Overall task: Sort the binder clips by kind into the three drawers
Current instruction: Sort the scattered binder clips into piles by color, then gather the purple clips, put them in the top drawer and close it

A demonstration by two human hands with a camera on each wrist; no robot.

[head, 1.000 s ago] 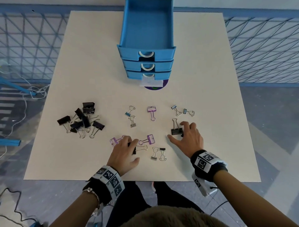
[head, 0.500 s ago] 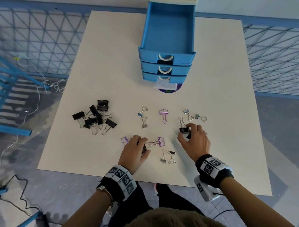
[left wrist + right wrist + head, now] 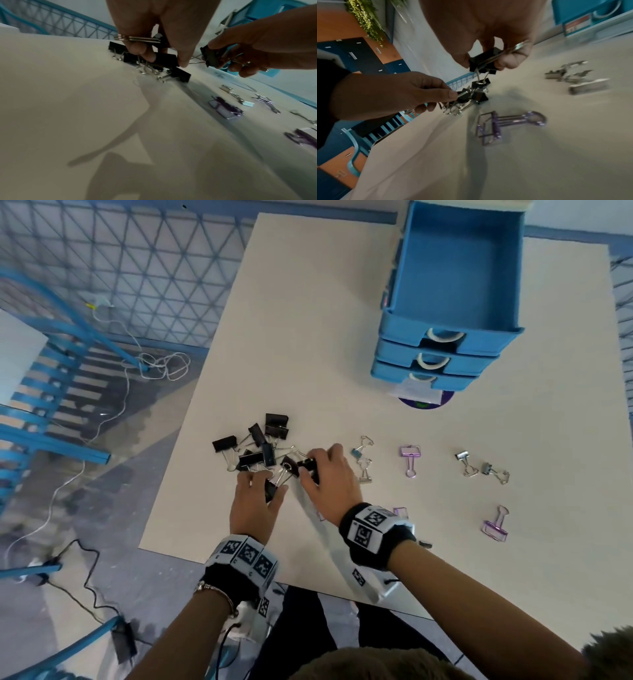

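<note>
A pile of black binder clips [image 3: 257,448] lies at the table's left. My left hand [image 3: 265,491] pinches one black clip [image 3: 270,490] at the pile's near edge; the right wrist view shows that clip [image 3: 464,96] by its wire handles. My right hand [image 3: 310,472], just right of the pile, pinches another black clip [image 3: 307,464], seen close up as a black clip [image 3: 482,60] held above the table. Purple clips [image 3: 409,455] and small silver clips [image 3: 466,462] lie scattered to the right. The blue three-drawer unit [image 3: 442,364] stands far right; its top drawer [image 3: 404,285] is pulled out and empty.
The table's left edge [image 3: 191,412] runs close beside the black pile, with blue railings and cables on the floor beyond. Another purple clip [image 3: 495,527] lies near the front right. A small clip [image 3: 424,544] peeks out by my right wrist.
Both hands have moved left from the front middle of the table to the black pile, each carrying a black clip. The head view has swung left.
</note>
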